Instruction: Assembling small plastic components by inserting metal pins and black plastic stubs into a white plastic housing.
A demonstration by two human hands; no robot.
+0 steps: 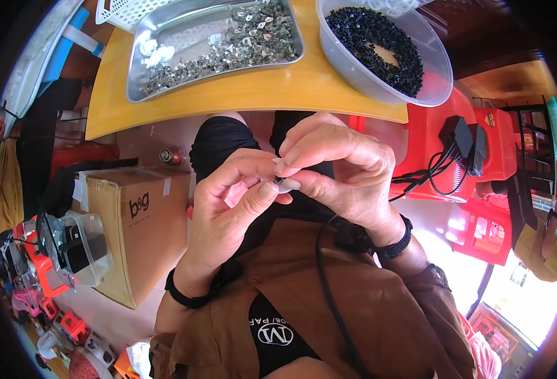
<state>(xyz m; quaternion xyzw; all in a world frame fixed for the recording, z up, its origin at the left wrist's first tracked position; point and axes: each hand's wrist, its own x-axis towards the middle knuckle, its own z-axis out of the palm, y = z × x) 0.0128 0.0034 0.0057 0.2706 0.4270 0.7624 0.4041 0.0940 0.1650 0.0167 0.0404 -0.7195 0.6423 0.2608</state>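
Observation:
Above my lap, my left hand (228,197) and my right hand (348,169) meet fingertip to fingertip. Between them is a small whitish piece with a dark bit (283,184), mostly covered by the fingers; its exact kind cannot be made out. Thumb and forefinger of each hand pinch at it. In front of me, on the yellow table, a metal tray (212,82) holds many small clear and greyish pieces, with a few white ones at its left. Right of it, a translucent round tub (435,69) contains many small black pieces.
The yellow table's (247,104) near edge lies just beyond my hands. A white perforated basket (119,14) stands behind the tray. At left are a cardboard box (155,221), a clear plastic container (95,252) and a can (171,155). Red stools (443,132) with black cabled devices (465,145) stand right.

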